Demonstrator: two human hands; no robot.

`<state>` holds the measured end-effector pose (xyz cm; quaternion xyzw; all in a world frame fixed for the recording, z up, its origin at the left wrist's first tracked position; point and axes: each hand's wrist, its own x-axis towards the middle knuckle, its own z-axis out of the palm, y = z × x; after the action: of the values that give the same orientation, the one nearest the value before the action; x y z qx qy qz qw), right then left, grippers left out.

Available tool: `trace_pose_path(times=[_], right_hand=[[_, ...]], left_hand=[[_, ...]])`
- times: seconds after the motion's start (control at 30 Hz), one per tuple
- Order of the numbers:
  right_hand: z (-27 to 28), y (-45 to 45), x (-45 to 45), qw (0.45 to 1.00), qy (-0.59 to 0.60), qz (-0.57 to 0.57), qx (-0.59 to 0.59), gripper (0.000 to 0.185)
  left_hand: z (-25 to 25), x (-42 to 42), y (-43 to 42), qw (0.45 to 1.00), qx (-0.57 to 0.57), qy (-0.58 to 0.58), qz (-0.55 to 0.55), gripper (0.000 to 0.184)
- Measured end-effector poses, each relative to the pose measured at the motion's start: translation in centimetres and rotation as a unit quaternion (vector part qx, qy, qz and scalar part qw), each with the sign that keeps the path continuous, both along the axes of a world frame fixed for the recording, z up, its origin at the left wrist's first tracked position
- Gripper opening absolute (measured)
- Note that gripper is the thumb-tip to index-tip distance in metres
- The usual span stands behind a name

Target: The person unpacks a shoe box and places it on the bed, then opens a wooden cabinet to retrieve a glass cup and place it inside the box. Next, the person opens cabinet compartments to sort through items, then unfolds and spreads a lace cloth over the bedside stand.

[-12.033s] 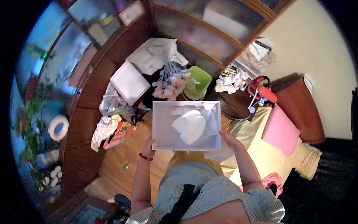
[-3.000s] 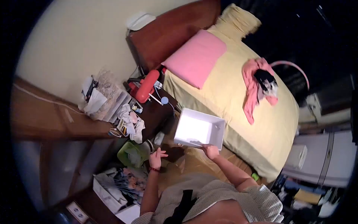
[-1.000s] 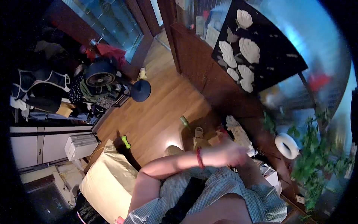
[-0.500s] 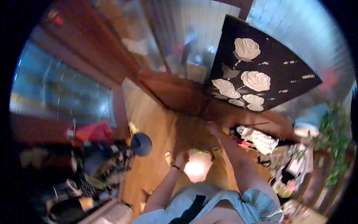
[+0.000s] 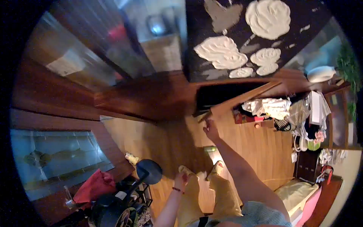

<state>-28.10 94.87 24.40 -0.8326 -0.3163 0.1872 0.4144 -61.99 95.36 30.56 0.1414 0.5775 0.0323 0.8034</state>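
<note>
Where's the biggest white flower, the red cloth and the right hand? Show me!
Biggest white flower [image 5: 268, 19]: head view, on its middle petals.
Red cloth [image 5: 95, 186]: head view, on the middle of its folds.
Right hand [image 5: 213, 131]: head view, on its middle.

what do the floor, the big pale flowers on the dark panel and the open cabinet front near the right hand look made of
Floor: wood or wood-look laminate, satin, judging by its plank seams.
Pale flowers: perhaps plaster or thick paint, mostly matt, with raised, ridged petals.
Cabinet front: likely wood or veneer, from its reddish-brown tone; finish unclear.
</note>
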Motion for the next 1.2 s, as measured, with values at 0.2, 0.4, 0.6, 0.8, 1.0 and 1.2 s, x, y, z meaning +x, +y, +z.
trace_pose_path(times=[0.2,0.4,0.6,0.8,1.0,1.2], right_hand=[[5.6,-15.3,-6.0,0.890,0.209,-0.207,-0.348,0.054],[0.1,-28.3,-2.2,0.924,-0.085,-0.369,-0.051,0.041],[-7.5,-34.8,1.4,0.907,-0.258,-0.332,0.001,0.033],[-10.9,-33.3,4.0,0.855,-0.219,-0.344,0.320,0.060],[-10.6,-32.3,4.2,0.832,-0.314,-0.383,0.250,0.067],[-2.9,-25.2,-1.5,0.611,-0.621,-0.342,0.352,0.033]], left_hand=[[-6.7,8.8,2.9,0.992,0.116,-0.014,-0.038,0.015],[-7.8,22.7,11.7,0.727,0.671,-0.032,-0.139,0.025],[-7.2,30.9,14.5,0.605,0.791,-0.029,-0.079,0.020],[-10.6,32.3,15.9,0.558,0.825,-0.006,-0.090,0.021],[-10.4,27.3,12.5,0.556,0.824,0.018,-0.106,0.024],[-14.0,14.0,9.1,0.593,0.795,-0.055,-0.114,0.026]])
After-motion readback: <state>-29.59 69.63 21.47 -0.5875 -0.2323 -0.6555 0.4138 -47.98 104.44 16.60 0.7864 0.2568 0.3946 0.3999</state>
